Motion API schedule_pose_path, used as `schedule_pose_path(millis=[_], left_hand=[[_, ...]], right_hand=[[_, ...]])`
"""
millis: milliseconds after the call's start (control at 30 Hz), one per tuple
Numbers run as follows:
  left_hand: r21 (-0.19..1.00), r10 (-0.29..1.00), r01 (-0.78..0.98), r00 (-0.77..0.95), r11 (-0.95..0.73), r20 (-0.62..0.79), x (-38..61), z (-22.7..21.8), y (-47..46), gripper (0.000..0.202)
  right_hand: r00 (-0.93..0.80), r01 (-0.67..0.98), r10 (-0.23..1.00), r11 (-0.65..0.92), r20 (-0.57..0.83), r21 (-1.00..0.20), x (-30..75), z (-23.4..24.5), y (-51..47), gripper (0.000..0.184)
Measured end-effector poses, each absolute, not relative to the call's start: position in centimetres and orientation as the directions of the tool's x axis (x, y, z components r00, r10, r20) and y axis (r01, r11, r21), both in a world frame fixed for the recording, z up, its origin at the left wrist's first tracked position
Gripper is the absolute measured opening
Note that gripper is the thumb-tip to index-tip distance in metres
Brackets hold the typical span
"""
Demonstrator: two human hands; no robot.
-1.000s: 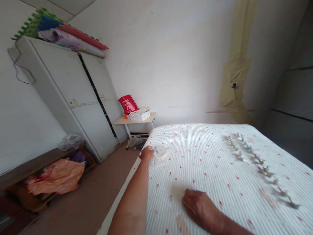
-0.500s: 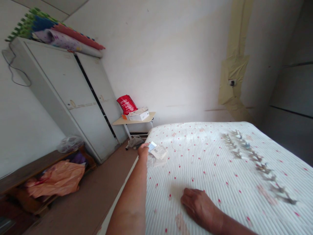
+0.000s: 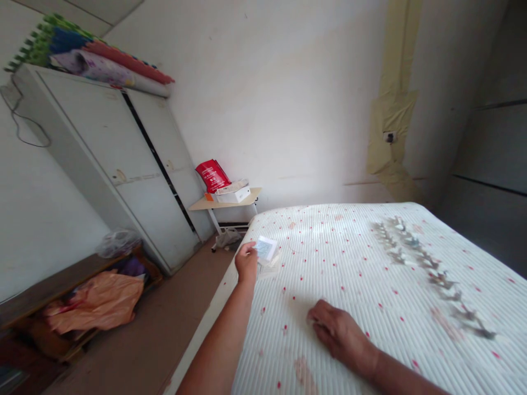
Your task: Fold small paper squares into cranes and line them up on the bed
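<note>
My left hand (image 3: 246, 260) pinches the edge of a square sheet of printed paper (image 3: 267, 248) over the left side of the bed. Under that sheet, more printed paper squares (image 3: 267, 271) lie on the quilted cover (image 3: 321, 274). My right hand (image 3: 335, 332) is closed, with curled fingers, low over the cover nearer to me. What its fingers hold, if anything, is hidden. On the right side stand rows of small folded paper figures (image 3: 442, 281), much like paper cranes; blur hides their details.
A small table (image 3: 201, 204) beyond the bed bears a red bag (image 3: 213, 175) and a white box (image 3: 233, 193). At left stand a grey cabinet (image 3: 96, 131) and a low wooden bench (image 3: 57, 272) with an orange plastic bag (image 3: 96, 302). A brown floor strip (image 3: 164, 307) runs beside the bed.
My left hand has shifted slightly right, and the sheet in it is now lifted above the other papers. My right hand has risen a little and turned, its fingers still curled.
</note>
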State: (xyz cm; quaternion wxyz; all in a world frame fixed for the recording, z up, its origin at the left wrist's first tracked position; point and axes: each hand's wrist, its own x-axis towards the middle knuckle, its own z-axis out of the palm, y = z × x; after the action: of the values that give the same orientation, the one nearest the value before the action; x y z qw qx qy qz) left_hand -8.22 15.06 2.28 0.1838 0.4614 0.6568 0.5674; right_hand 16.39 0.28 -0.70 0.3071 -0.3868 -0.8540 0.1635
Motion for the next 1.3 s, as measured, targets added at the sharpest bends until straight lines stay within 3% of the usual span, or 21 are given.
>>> schedule_pose_path(millis=[100,233,400,600,800,900,1067,1300], left_hand=[[0.936,0.890,0.341,-0.396,-0.085,0.225,-4.7,0.7,11.6,0.024],[0.971,0.966,0.224,-0.219,-0.085,0.135,-1.4,-1.0,7.9,0.023],[0.958,0.981,0.272,-0.136,-0.095,0.136,0.8,-2.0,6.0,0.022],[0.893,0.968,0.402,-0.060,-0.200,0.244,1.7,-2.0,4.8,0.022],[0.716,0.918,0.614,0.037,-0.333,0.396,1.2,-1.2,3.8,0.031],[0.655,0.901,0.661,0.076,-0.366,0.427,0.6,-0.8,3.2,0.032],[0.498,0.849,0.699,0.327,-0.513,0.416,-0.1,-0.7,1.9,0.035],[0.430,0.884,0.791,0.283,-0.434,0.372,0.7,-0.8,2.0,0.015]], right_hand=[[-0.398,0.578,0.794,0.606,0.459,-0.546,17.9,-0.7,1.1,0.028],[-0.388,0.650,0.744,0.639,0.544,-0.411,19.5,-0.6,1.6,0.037],[-0.428,0.698,0.693,0.662,0.581,-0.275,19.7,-0.3,1.6,0.040],[-0.454,0.746,0.743,0.619,0.492,-0.246,19.7,-0.2,2.0,0.014],[-0.493,0.750,0.746,0.626,0.448,-0.215,19.7,0.1,1.8,0.021],[-0.496,0.740,0.751,0.628,0.435,-0.240,19.6,0.1,1.7,0.020],[-0.481,0.691,0.783,0.615,0.394,-0.380,20.1,0.0,2.1,0.014],[-0.387,0.669,0.861,0.509,0.330,-0.542,20.4,0.1,3.8,0.020]])
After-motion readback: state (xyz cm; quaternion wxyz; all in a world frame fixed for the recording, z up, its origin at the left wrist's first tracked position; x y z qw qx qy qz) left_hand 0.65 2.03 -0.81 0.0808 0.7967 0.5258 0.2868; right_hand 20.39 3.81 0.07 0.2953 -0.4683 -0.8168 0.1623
